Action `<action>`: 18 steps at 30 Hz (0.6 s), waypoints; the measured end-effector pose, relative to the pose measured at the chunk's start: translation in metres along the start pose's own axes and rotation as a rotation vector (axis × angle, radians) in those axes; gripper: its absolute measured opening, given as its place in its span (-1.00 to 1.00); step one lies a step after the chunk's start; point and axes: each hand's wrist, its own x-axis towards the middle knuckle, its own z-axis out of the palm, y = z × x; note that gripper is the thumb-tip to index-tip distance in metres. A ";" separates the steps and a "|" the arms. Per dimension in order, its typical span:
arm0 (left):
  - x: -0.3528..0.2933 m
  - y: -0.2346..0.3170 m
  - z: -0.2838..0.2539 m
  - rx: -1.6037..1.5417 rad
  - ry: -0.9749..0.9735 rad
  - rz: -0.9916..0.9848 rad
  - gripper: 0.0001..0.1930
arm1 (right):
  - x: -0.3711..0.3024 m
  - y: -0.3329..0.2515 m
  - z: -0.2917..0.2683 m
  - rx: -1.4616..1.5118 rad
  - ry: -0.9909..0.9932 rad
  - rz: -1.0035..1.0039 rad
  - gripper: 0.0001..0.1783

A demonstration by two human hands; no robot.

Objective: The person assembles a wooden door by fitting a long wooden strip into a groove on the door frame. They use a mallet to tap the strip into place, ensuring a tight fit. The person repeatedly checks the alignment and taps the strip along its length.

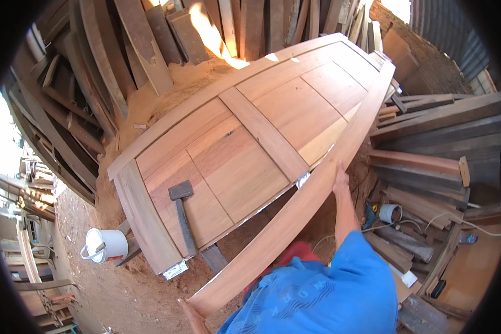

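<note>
A wooden panelled door (222, 167) lies flat, with panels set between its rails and one long side. Along its near side runs a long loose board (261, 245), joined near the far right end and standing apart at the left. White stuff coats the exposed tenon ends (175, 270). My right hand (341, 178) grips the board's outer edge around its middle, fingers on top. My left hand (192, 316) holds the board's near left end; its fingers are partly hidden. A hammer (181, 203) with a blocky head rests on the door's lower left panel.
A white bucket (107, 246) stands left of the door. Timber planks (133, 44) lean behind over sawdust (197, 80). Stacked beams (440, 133) lie at the right, above a small tin (390, 213), a pale cord (445, 214) and offcuts. A support beam (214, 259) shows beneath the door.
</note>
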 end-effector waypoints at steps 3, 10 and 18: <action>0.031 -0.004 -0.039 -0.043 0.010 -0.034 -0.06 | -0.029 0.034 -0.011 0.034 0.050 0.005 -0.15; 0.047 -0.012 -0.066 0.003 0.138 -0.026 -0.03 | -0.101 0.073 -0.019 0.106 -0.063 0.061 -0.21; 0.069 -0.001 -0.097 0.320 0.358 0.124 -0.01 | -0.132 0.106 -0.072 0.158 -0.149 0.143 -0.17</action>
